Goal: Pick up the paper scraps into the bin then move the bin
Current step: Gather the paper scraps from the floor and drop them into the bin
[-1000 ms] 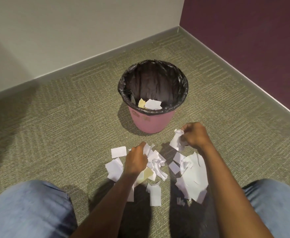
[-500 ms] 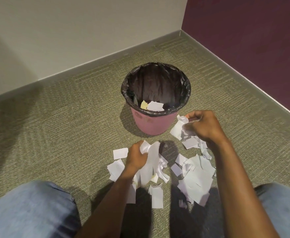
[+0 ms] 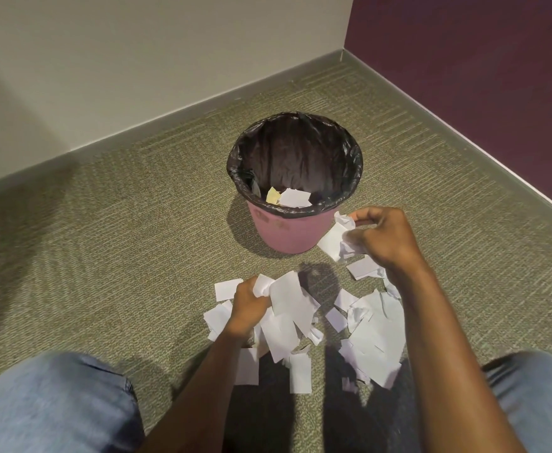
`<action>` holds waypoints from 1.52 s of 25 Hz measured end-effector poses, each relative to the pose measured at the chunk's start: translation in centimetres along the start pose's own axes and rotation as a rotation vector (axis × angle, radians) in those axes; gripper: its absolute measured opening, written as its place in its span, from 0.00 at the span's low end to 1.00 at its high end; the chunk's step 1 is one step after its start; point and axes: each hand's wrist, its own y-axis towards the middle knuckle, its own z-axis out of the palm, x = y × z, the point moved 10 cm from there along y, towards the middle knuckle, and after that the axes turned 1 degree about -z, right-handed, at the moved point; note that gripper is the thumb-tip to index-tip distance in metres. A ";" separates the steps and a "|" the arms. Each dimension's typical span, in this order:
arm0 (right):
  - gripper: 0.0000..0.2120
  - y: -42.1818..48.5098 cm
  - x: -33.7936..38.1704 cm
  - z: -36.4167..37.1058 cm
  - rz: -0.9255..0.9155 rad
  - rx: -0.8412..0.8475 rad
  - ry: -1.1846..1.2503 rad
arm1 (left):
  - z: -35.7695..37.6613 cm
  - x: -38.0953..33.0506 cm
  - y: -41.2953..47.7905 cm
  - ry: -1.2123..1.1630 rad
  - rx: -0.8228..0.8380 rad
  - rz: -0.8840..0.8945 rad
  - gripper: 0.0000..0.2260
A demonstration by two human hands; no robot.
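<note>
A pink bin (image 3: 292, 230) lined with a black bag stands upright on the carpet, with a yellow scrap and a white one inside. White paper scraps (image 3: 374, 341) lie scattered on the floor in front of it. My left hand (image 3: 250, 304) grips a bunch of scraps, lifted just above the pile, with long strips hanging from it. My right hand (image 3: 384, 238) grips a crumpled wad of scraps beside the bin's right side, just below its rim.
My two knees in blue jeans (image 3: 49, 407) frame the bottom of the view. A beige wall (image 3: 137, 60) and a purple wall (image 3: 480, 60) meet in a corner behind the bin. Green-grey carpet (image 3: 121, 240) covers the floor.
Both hands have risen from the pile with scraps in them. The right hand has moved up toward the bin's rim; the left has lifted slightly with strips trailing.
</note>
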 end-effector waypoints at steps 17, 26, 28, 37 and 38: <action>0.12 2.0 6.5 -2.1 -0.109 -0.056 0.175 | -3.2 -12.7 -3.7 -0.192 0.131 0.103 0.14; 0.11 7.5 8.4 -0.1 -0.055 -0.069 0.335 | -10.4 -26.9 -3.4 -0.402 0.071 0.284 0.13; 0.11 8.6 8.0 0.7 -0.024 -0.078 0.318 | -10.2 -27.8 -0.1 -0.399 0.006 0.253 0.16; 0.09 11.3 6.8 2.4 -0.027 -0.044 0.158 | -6.5 -27.0 6.1 -0.234 -0.153 0.202 0.12; 0.09 11.4 6.8 2.5 -0.039 -0.035 0.126 | -6.4 -26.8 6.3 -0.235 -0.147 0.196 0.12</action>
